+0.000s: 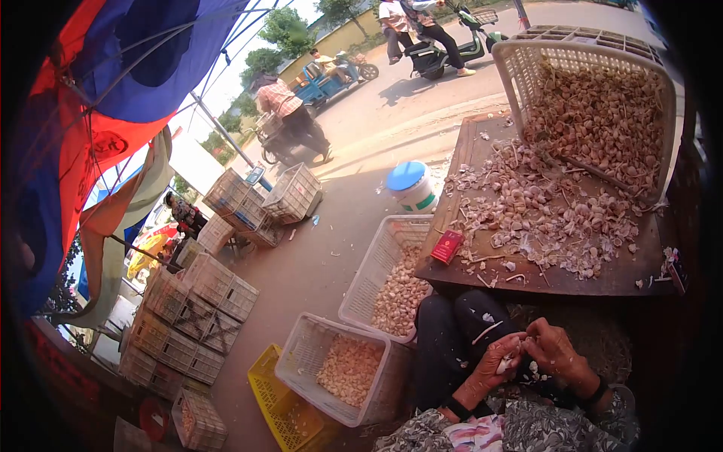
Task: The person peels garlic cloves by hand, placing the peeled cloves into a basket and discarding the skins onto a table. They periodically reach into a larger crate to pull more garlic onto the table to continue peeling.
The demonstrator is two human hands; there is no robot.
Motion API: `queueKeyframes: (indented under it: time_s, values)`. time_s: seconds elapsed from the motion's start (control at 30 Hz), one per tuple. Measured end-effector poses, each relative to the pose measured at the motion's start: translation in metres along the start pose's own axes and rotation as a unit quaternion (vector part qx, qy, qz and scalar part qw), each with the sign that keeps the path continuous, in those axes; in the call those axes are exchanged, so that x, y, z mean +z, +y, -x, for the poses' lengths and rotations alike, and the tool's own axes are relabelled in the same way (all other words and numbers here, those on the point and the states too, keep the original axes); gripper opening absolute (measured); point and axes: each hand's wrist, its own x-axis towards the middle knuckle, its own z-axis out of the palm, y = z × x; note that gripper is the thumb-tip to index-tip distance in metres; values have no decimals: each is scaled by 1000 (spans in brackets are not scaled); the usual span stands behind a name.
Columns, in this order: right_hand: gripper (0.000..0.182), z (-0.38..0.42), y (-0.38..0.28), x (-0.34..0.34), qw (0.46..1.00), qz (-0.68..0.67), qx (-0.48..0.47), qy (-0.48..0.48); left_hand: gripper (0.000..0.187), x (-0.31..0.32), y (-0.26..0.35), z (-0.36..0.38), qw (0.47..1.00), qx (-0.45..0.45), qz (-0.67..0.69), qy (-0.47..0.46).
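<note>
Above the lap, my left hand (495, 363) is closed around a whitish garlic piece (504, 364). My right hand (553, 348) is beside it, its fingers bent together and meeting the left fingertips; what they pinch is too small to name. Bits of white skin lie on the dark trousers (444, 339). Beyond the hands, loose garlic cloves and skins (557, 218) are spread over a wooden table (452, 275). A tipped white basket (520, 56) full of garlic rests at the table's back right.
A red packet (447, 246) lies at the table's left corner. Left of the lap are two white crates (360, 290) (301, 331) of cloves and a yellow crate (263, 377). A blue-lidded bucket (410, 186) and stacked crates (199, 301) stand farther off. People and vehicles occupy the road.
</note>
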Motion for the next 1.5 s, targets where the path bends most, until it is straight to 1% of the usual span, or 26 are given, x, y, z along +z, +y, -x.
queueKeyframes:
  time_s: [0.07, 0.1, 0.13, 0.23, 0.3, 0.37, 0.47, 0.53, 0.67, 0.73, 0.83, 0.97, 1.03, 1.07, 1.13, 1.17, 1.2, 1.23, 1.27, 1.3, 1.33, 1.4, 1.47, 1.5]
  values:
    - [20, 0, -1, 1, 999, -27, 27, -19, 28, -1, -3, -3, 1000, 9, -6, 8]
    - [21, 0, 1, 4, 1000, -14, 5, -6, 28, 0, -3, -2, 1000, 25, 1, 14]
    - [21, -2, -1, 5, 1000, -13, -2, -17, 24, 2, -3, -2, 999, 30, -2, 13]
    - [24, -2, -13, 1, 998, -53, 29, -6, 19, 6, -3, 0, 999, 37, -8, 4]
    - [24, -2, -12, 4, 999, -33, 29, -7, 17, 5, -3, 0, 999, 41, -13, 0]
    - [24, -1, -8, 7, 999, -13, 31, -9, 15, 3, -5, 0, 1000, 25, -7, 2]
    - [23, 1, -4, 14, 1000, -18, 16, -4, 14, 6, -4, 5, 999, 30, 1, -20]
    - [20, 2, -4, 18, 1000, 19, 3, 1, 14, 5, -2, 6, 999, 26, 0, -31]
    - [15, 3, -5, 24, 999, 43, -10, 10, 16, 3, -2, 6, 999, 19, 12, -48]
    - [12, 3, -1, 28, 995, 69, -65, 41, 16, 1, -3, 5, 998, 19, 11, -51]
    - [13, 7, -5, 32, 988, 109, -87, 60, 16, -5, -4, 2, 999, 11, 15, -49]
    - [14, 10, -8, 34, 991, 93, -79, 60, 14, -9, -6, 0, 997, 13, 47, -56]
    - [15, 11, -4, 37, 993, 71, -49, 77, 13, -6, -4, 3, 997, 17, 54, -55]
    - [15, 10, -4, 36, 993, 71, -49, 76, 11, -4, -4, 4, 996, 19, 60, -55]
    - [19, 9, -5, 32, 998, -12, 2, 69, 12, -6, -5, 4, 995, 23, 65, -67]
    - [19, 9, 0, 33, 998, -11, 2, 68, 12, -7, -5, 5, 994, 26, 69, -79]
    - [20, 9, 8, 35, 989, -119, 47, 73, 12, -7, -6, 4, 994, 27, 69, -80]
    - [21, 9, 11, 36, 967, -225, 92, 76, 13, -4, -5, 6, 994, 28, 74, -71]
    - [21, 9, 8, 35, 967, -225, 92, 76, 13, -1, -5, 7, 995, 29, 78, -62]
    - [20, 9, 3, 31, 932, -331, 137, 60, 13, -2, -5, 7, 994, 30, 79, -62]
    - [18, 8, -3, 27, 882, -433, 180, 43, 13, -4, -6, 6, 992, 26, 102, -74]
    - [18, 6, -20, 19, 876, -446, 180, 42, 13, -9, -6, 5, 988, 22, 126, -83]
    - [18, 7, -23, 18, 868, -458, 185, 46, 13, -9, -5, 3, 976, 1, 191, -101]
    - [18, 5, -20, 23, 934, -337, 108, 45, 14, -8, -4, 3, 977, -9, 196, -85]
